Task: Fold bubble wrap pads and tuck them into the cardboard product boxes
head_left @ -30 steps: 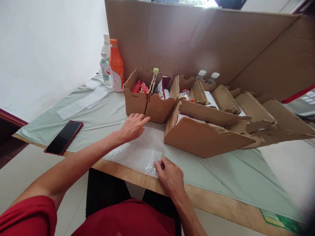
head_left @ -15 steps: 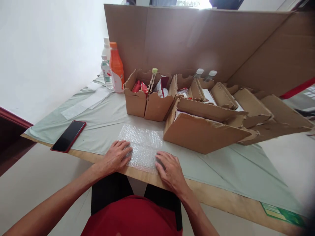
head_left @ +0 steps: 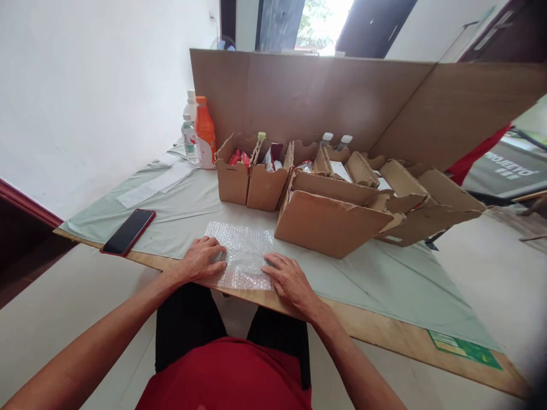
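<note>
We see soft daylight from the blown-out doorway behind the cardboard, faint shadows, sharp centre (edges stretched, bottom-right corner smeared dark).

clear plastic bubble wrap, matt cardboard boxes

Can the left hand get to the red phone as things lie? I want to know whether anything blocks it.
Probably yes: the left hand rests on the bubble wrap, and only bare cloth lies between it and the red phone.
</note>
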Tool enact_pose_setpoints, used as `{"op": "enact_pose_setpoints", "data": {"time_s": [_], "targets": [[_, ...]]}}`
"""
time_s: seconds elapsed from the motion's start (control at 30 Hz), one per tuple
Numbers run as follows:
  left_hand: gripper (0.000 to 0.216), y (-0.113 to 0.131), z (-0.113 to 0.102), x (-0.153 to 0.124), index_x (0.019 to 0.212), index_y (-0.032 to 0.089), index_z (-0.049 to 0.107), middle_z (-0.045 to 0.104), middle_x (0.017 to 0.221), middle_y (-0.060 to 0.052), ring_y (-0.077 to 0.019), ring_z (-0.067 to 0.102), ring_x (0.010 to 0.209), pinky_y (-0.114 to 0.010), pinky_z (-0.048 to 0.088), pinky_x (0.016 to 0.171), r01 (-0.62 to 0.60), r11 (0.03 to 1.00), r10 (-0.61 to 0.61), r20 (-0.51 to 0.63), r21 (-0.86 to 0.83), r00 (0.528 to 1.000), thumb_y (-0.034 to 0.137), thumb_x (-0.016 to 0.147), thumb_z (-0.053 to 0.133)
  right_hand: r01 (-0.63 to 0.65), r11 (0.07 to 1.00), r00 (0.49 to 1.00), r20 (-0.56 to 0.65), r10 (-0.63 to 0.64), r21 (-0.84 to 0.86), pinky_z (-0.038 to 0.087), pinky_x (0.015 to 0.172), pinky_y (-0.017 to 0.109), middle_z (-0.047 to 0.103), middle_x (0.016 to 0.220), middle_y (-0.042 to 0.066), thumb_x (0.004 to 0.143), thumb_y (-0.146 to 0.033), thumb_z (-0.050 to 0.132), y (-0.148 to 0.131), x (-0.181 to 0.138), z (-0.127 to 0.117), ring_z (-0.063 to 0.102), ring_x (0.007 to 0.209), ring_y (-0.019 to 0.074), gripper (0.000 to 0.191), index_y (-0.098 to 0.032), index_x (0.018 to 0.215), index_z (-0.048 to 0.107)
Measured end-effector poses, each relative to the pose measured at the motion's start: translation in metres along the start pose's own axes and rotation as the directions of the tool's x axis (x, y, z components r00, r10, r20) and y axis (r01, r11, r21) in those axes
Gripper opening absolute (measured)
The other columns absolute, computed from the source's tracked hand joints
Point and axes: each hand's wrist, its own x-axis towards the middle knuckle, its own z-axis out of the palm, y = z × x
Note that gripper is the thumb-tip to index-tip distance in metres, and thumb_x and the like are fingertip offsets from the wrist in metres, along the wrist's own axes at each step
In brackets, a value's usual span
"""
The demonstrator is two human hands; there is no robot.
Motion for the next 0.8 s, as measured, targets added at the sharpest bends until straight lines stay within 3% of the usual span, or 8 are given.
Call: {"op": "enact_pose_setpoints", "data": {"time_s": [0.1,0.23,0.3,0.37,0.47,0.57,0.7,0.8], "targets": [[0.034,-0.005,-0.019,0.000,0.111,0.019,0.075,0.074,0.112,-0.013,-0.0283,0.067,0.107,-0.044,0.051,0.098,-0.004,0.995,0.003,-0.011,-0.104,1.000,0.040,0.089,0.059,-0.025,0.995,0.998,-0.047,0.030,0.096,0.046,0.109,0.051,0.069,0.135,0.012,0.091,-0.008,0.052,-0.005,-0.001,-0.004,0.061,0.130,0.0272,0.037,-0.023,0.111,0.078],[0.050,-0.022,-0.051,-0.022,0.136,0.023,0.063,0.068,0.136,-0.012,-0.0289,0.063,0.124,-0.041,0.053,0.100,0.010,0.947,-0.014,-0.011,-0.321,1.000,0.048,0.096,0.045,-0.093,0.959,0.984,-0.123,0.130,0.269,0.052,0.102,0.039,0.074,0.125,0.010,0.103,-0.029,0.044,-0.010,-0.009,-0.013,0.068,0.117,0.0214,0.035,-0.021,0.109,0.077],[0.059,-0.028,-0.054,-0.035,0.147,0.026,0.053,0.066,0.141,-0.011,-0.0311,0.062,0.127,-0.042,0.054,0.099,0.062,0.863,-0.044,0.048,-0.501,0.998,0.051,0.093,0.049,-0.147,0.930,0.968,-0.142,0.205,0.337,0.057,0.089,0.033,0.078,0.110,0.010,0.105,-0.038,0.039,-0.011,-0.012,-0.015,0.073,0.102,0.0206,0.042,-0.018,0.105,0.076],[0.069,-0.028,-0.043,-0.040,0.149,0.025,0.048,0.071,0.132,-0.012,-0.0305,0.066,0.120,-0.041,0.055,0.096,0.126,0.802,-0.103,0.072,-0.584,0.992,0.050,0.086,0.060,-0.205,0.902,0.949,-0.148,0.278,0.381,0.058,0.075,0.029,0.078,0.096,0.009,0.105,-0.043,0.036,-0.010,-0.013,-0.013,0.074,0.087,0.0201,0.047,-0.016,0.102,0.074],[0.062,-0.017,-0.014,-0.030,0.142,0.018,0.054,0.076,0.099,-0.007,-0.0220,0.071,0.094,-0.035,0.056,0.086,0.190,0.839,-0.246,-0.044,-0.510,0.968,0.045,0.087,0.057,-0.289,0.875,0.911,-0.170,0.376,0.389,0.054,0.068,0.028,0.076,0.086,0.007,0.103,-0.047,0.038,-0.006,-0.011,-0.005,0.071,0.077,0.0194,0.047,-0.016,0.097,0.073],[0.053,-0.007,0.009,-0.010,0.136,0.015,0.057,0.069,0.079,0.000,-0.0174,0.066,0.073,-0.031,0.054,0.075,0.238,0.862,-0.323,-0.124,-0.447,0.938,0.039,0.090,0.048,-0.384,0.866,0.852,-0.240,0.466,0.319,0.051,0.074,0.033,0.073,0.082,0.007,0.097,-0.046,0.046,0.003,-0.008,0.002,0.067,0.076,0.0211,0.040,-0.016,0.096,0.072],[0.051,-0.010,0.012,0.003,0.132,0.020,0.060,0.069,0.083,0.000,-0.0198,0.065,0.077,-0.033,0.052,0.079,0.294,0.886,-0.365,-0.147,-0.359,0.919,0.034,0.083,0.058,-0.469,0.856,0.793,-0.325,0.516,0.215,0.047,0.086,0.043,0.072,0.088,0.010,0.087,-0.047,0.056,0.024,-0.011,0.002,0.063,0.085,0.0270,0.045,-0.014,0.114,0.070],[0.046,-0.017,0.006,0.000,0.124,0.020,0.064,0.068,0.094,-0.006,-0.0233,0.064,0.082,-0.037,0.051,0.082,0.386,0.897,-0.425,-0.181,-0.214,0.887,0.040,0.084,0.061,-0.494,0.865,0.795,-0.356,0.491,0.089,0.047,0.086,0.044,0.072,0.094,0.012,0.089,-0.050,0.056,0.038,-0.010,-0.001,0.063,0.089,0.0286,0.047,-0.014,0.118,0.069]]}}
